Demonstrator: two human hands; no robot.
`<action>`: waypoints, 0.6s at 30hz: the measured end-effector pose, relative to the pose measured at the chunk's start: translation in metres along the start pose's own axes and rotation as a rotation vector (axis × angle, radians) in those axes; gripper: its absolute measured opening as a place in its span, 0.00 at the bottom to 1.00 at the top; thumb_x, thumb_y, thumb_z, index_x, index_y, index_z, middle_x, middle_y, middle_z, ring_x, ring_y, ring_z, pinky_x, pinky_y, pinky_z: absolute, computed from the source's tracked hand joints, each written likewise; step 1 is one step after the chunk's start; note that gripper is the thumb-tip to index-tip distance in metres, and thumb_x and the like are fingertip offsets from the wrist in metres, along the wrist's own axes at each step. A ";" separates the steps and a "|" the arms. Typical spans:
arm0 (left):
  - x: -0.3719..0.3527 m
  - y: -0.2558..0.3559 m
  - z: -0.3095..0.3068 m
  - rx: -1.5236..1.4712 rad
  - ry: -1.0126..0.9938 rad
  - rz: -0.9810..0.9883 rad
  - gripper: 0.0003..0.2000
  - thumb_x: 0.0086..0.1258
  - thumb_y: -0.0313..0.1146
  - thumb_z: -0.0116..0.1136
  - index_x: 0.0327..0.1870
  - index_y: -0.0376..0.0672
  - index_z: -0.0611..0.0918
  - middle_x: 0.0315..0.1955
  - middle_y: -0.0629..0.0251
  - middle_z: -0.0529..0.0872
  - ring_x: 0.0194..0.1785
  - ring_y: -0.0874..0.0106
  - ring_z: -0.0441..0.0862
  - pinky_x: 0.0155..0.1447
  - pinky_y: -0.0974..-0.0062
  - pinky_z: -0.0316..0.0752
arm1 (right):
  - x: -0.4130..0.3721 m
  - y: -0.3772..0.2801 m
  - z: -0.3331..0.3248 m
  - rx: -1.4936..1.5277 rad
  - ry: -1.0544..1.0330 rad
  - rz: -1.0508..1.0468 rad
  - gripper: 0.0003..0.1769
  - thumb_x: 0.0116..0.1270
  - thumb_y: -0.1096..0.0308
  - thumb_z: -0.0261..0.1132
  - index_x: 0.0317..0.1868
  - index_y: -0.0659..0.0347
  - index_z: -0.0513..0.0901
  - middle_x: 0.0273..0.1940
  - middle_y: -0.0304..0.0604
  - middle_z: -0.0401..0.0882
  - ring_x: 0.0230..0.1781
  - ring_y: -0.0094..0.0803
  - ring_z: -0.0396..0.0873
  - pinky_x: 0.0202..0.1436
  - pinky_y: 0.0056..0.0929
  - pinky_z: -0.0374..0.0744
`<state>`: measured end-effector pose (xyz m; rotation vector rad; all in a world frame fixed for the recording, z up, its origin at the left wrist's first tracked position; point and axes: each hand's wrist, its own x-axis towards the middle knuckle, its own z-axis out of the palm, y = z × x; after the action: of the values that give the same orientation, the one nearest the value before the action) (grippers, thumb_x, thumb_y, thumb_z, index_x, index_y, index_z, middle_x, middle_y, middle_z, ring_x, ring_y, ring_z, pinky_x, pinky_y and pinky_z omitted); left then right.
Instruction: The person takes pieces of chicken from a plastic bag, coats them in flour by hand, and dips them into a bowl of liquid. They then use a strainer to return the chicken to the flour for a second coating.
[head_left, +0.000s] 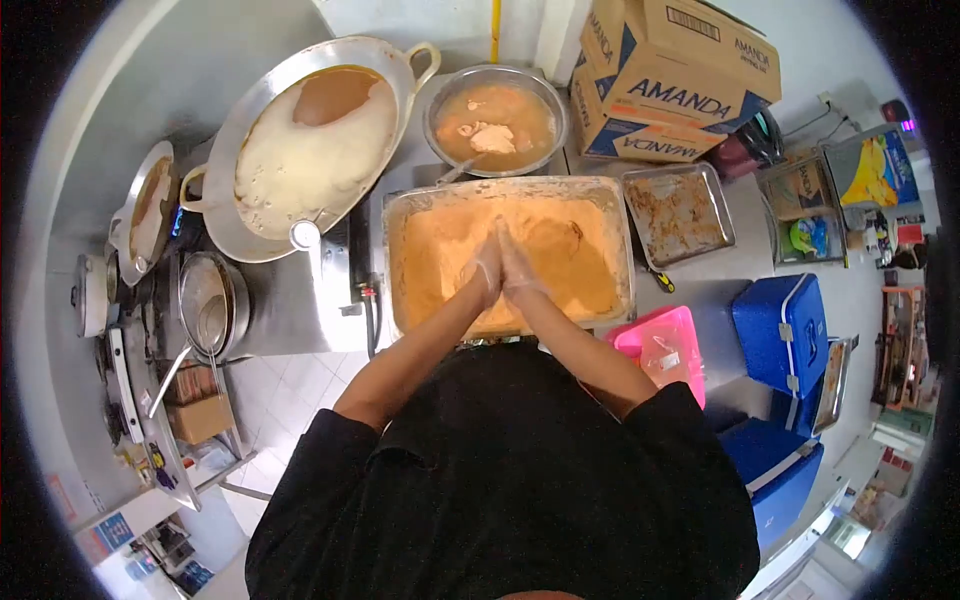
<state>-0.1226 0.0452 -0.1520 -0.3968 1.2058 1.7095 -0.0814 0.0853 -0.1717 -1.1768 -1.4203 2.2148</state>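
Observation:
Both hands wear thin clear gloves and meet palm to palm over a large rectangular tub (393, 240) of orange powder. My left hand (487, 268) has its fingers pressed together against those of my right hand (518, 268), tips pointing away from me. Whatever may lie between the palms is hidden. The orange powder (570, 275) spreads over the tub floor around the hands, with a darker lumpy patch right of the fingertips. Just beyond the tub stands a round metal bowl (555, 130) of cloudy orange liquid with pale lumps and a utensil handle at its rim.
A large pan (230, 235) of foamy oil, with a ladle, stands at left near a strainer (212, 322) in a pot. A stained metal tray (728, 235), cardboard boxes (680, 90), a pink container (685, 325) and blue coolers (785, 335) occupy the right side.

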 end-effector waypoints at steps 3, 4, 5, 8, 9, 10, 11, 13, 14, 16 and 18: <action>0.010 -0.026 -0.021 0.284 -0.286 0.137 0.23 0.81 0.47 0.39 0.66 0.40 0.71 0.59 0.55 0.77 0.59 0.62 0.76 0.56 0.61 0.73 | 0.041 0.007 -0.037 -0.346 0.106 -0.198 0.42 0.71 0.34 0.48 0.64 0.67 0.73 0.58 0.58 0.76 0.58 0.49 0.76 0.61 0.43 0.73; -0.009 -0.017 -0.020 0.283 -0.281 0.147 0.23 0.81 0.47 0.39 0.66 0.40 0.71 0.59 0.55 0.77 0.59 0.62 0.76 0.56 0.61 0.73 | 0.058 0.012 -0.046 -0.458 0.143 -0.266 0.43 0.70 0.33 0.48 0.64 0.67 0.73 0.57 0.60 0.77 0.57 0.51 0.77 0.61 0.44 0.73; -0.042 0.002 -0.014 0.304 -0.266 0.093 0.23 0.81 0.46 0.40 0.68 0.41 0.70 0.62 0.55 0.76 0.61 0.62 0.76 0.59 0.64 0.72 | 0.076 0.016 -0.047 -0.568 0.183 -0.337 0.43 0.70 0.33 0.48 0.63 0.68 0.73 0.56 0.62 0.78 0.56 0.52 0.77 0.61 0.45 0.73; -0.038 0.008 -0.081 1.082 -0.123 0.340 0.25 0.80 0.43 0.39 0.75 0.49 0.62 0.68 0.56 0.72 0.66 0.57 0.73 0.66 0.65 0.69 | 0.132 0.025 -0.033 -0.712 0.145 -0.066 0.35 0.73 0.41 0.52 0.62 0.66 0.72 0.53 0.66 0.77 0.51 0.54 0.80 0.56 0.47 0.78; -0.026 -0.004 -0.117 1.790 0.026 0.659 0.25 0.79 0.43 0.39 0.75 0.50 0.62 0.66 0.53 0.73 0.65 0.55 0.73 0.66 0.63 0.69 | 0.114 0.014 -0.012 -0.340 0.014 -0.065 0.29 0.73 0.46 0.53 0.57 0.65 0.74 0.42 0.60 0.80 0.44 0.50 0.82 0.48 0.46 0.80; -0.038 0.004 -0.121 1.794 0.034 0.668 0.25 0.79 0.43 0.39 0.75 0.50 0.62 0.66 0.53 0.73 0.65 0.55 0.73 0.66 0.63 0.69 | 0.085 -0.009 0.020 0.033 -0.119 -0.062 0.22 0.74 0.51 0.55 0.52 0.64 0.77 0.31 0.55 0.84 0.37 0.46 0.85 0.39 0.45 0.83; -0.060 0.018 -0.118 1.738 0.125 0.482 0.26 0.78 0.42 0.40 0.76 0.51 0.61 0.62 0.50 0.76 0.61 0.53 0.76 0.64 0.61 0.71 | 0.072 -0.040 0.042 0.137 -0.201 0.146 0.19 0.73 0.54 0.57 0.50 0.62 0.75 0.36 0.56 0.82 0.39 0.47 0.83 0.39 0.45 0.83; -0.079 0.017 -0.133 1.682 0.219 0.304 0.27 0.77 0.42 0.42 0.76 0.52 0.60 0.59 0.47 0.78 0.57 0.51 0.78 0.62 0.59 0.72 | 0.063 -0.075 0.084 0.251 -0.291 0.352 0.16 0.72 0.57 0.60 0.49 0.61 0.73 0.41 0.57 0.81 0.40 0.48 0.82 0.39 0.46 0.82; -0.079 0.004 -0.151 1.748 0.226 0.480 0.27 0.77 0.47 0.40 0.74 0.48 0.62 0.53 0.43 0.81 0.54 0.49 0.79 0.60 0.56 0.73 | 0.064 -0.085 0.106 0.498 -0.218 0.396 0.16 0.72 0.57 0.59 0.49 0.60 0.74 0.40 0.55 0.80 0.38 0.46 0.81 0.38 0.45 0.81; -0.083 0.004 -0.160 1.812 0.237 0.672 0.29 0.77 0.53 0.38 0.73 0.45 0.65 0.46 0.39 0.83 0.50 0.46 0.81 0.58 0.52 0.73 | 0.096 -0.098 0.130 0.747 -0.152 0.430 0.15 0.72 0.56 0.59 0.49 0.59 0.74 0.39 0.52 0.80 0.36 0.44 0.80 0.36 0.44 0.81; -0.106 0.015 -0.142 1.881 0.215 0.447 0.30 0.76 0.54 0.39 0.73 0.45 0.66 0.43 0.40 0.84 0.47 0.46 0.82 0.56 0.53 0.74 | 0.159 -0.072 0.142 1.185 0.013 0.419 0.16 0.71 0.57 0.58 0.52 0.58 0.76 0.39 0.57 0.83 0.32 0.41 0.83 0.35 0.37 0.81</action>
<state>-0.1202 -0.1319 -0.1341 0.8978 2.5252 0.2120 -0.3022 0.1238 -0.1608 -1.0054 0.3028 2.5677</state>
